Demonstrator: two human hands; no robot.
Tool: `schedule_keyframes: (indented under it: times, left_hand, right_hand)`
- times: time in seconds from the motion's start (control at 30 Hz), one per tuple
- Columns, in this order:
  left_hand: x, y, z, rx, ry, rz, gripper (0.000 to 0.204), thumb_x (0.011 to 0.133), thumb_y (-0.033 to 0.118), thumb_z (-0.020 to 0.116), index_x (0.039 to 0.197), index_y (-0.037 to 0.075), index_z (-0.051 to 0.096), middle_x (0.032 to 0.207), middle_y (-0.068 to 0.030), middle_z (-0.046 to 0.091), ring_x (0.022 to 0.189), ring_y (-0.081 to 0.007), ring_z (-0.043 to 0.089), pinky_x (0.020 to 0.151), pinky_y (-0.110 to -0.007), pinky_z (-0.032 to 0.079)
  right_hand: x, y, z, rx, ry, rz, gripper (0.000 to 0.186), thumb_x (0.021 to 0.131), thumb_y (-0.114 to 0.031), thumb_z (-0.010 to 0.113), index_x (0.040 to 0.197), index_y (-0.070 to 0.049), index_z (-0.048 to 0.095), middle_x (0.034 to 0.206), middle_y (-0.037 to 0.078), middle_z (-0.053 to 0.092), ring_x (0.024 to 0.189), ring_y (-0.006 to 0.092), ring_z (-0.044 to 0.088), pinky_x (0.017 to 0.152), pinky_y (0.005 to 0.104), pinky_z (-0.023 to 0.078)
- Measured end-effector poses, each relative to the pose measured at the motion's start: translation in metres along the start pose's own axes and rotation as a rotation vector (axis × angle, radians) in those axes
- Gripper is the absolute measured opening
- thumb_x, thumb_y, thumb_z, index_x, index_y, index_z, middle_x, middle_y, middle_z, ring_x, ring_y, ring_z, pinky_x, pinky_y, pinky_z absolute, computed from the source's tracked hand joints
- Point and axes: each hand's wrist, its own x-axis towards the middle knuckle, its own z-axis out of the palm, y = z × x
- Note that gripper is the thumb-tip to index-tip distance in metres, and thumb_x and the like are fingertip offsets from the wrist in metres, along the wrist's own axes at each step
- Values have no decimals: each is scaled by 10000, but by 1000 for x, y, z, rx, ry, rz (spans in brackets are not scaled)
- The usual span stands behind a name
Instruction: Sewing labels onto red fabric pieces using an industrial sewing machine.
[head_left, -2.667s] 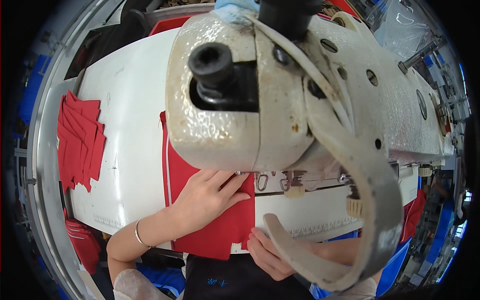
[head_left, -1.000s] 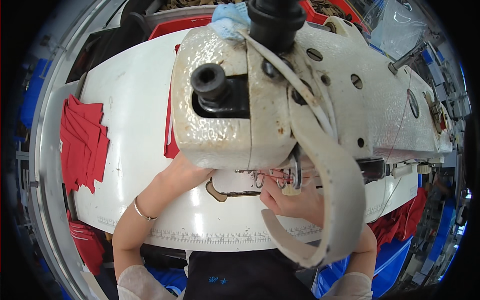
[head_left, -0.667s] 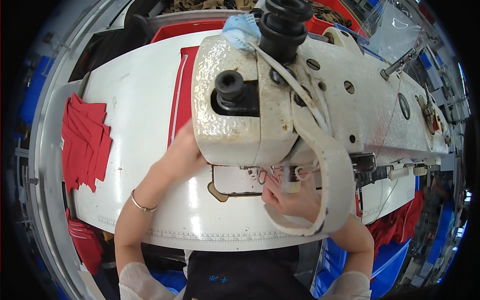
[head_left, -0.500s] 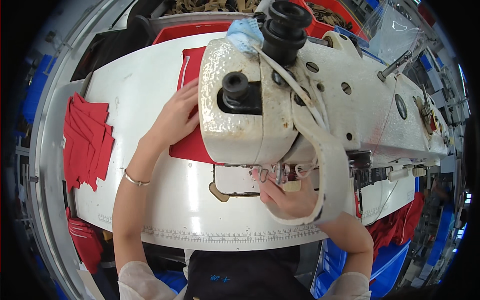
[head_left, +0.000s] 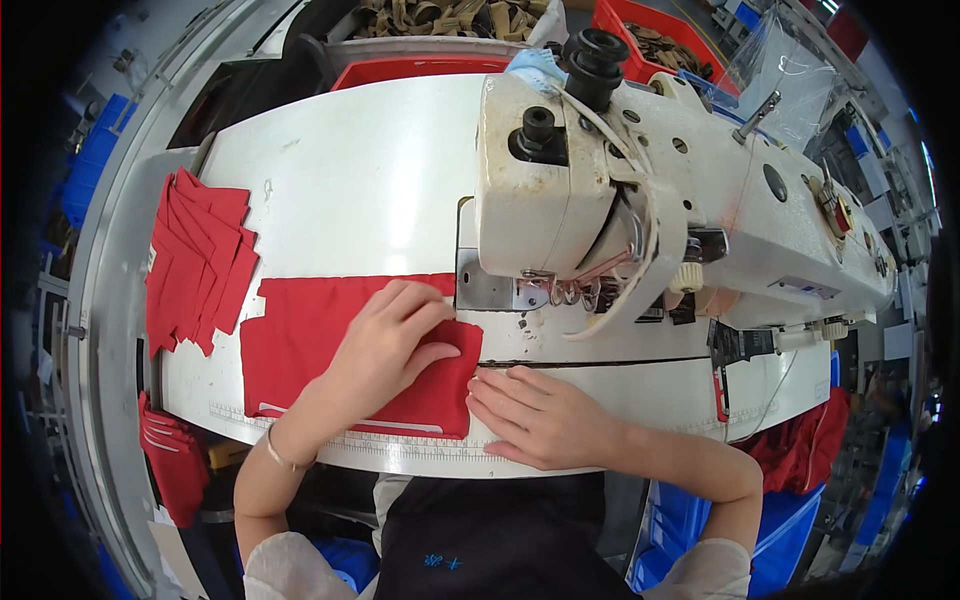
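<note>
At the far left of the bench [head_left: 340, 150], a fanned stack of red pieces [head_left: 205, 250] lay untouched, well apart from both hands; whether these were finished or waiting could not be told. Nearer the person, more red pieces with pale lines [head_left: 172, 455] hung past the left edge. Next to the right came the red cloth [head_left: 300, 350], spread on the bench in what looked like two overlapping layers, with a white strip [head_left: 400, 428] along its near side. The work on it seemed partway along: the strip was in place and the cloth lay mostly flat, but its layers were not lined up at the far left corner, so some straightening appeared to be left. The left hand [head_left: 390, 335] was over the right half of this cloth, its forearm crossing the near edge, fingers loosely bent and thumb apart from them; whether the fingertips pinched any cloth could not be told. The right hand [head_left: 540, 415] rested flat on the bench, fingers extended and gripping nothing, their tips at the cloth's right edge. Beyond the hands stood the sewing machine [head_left: 545, 200], with the cloth's far right part close beside its metal plate [head_left: 485, 290]. Farthest right, a heap of red fabric [head_left: 805, 440] lay by a blue bin [head_left: 780, 520].
</note>
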Motion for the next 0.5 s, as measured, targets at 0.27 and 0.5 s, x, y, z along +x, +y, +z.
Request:
schedule_keyframes:
  times: [0.27,0.5]
  left_hand:
    - [22,-12,12,-511,-288,63,209,782,79,699,899,53,528,965,-79,581,930,-237,502,959,-356,329]
    - [31,5,24,-952,-296,-356,213,794,30,694,950,7,550,802,-105,648,762,-239,624,832,-324,468]
  right_hand:
    - [-1,17,-3,-308,100,-120,382,717,-72,579,1077,53,606,894,71,573,854,177,551,752,290,462]
    - [1,31,-8,-490,75,-186,326,651,-118,597,912,67,658,881,73,569,856,194,546,738,314,468]
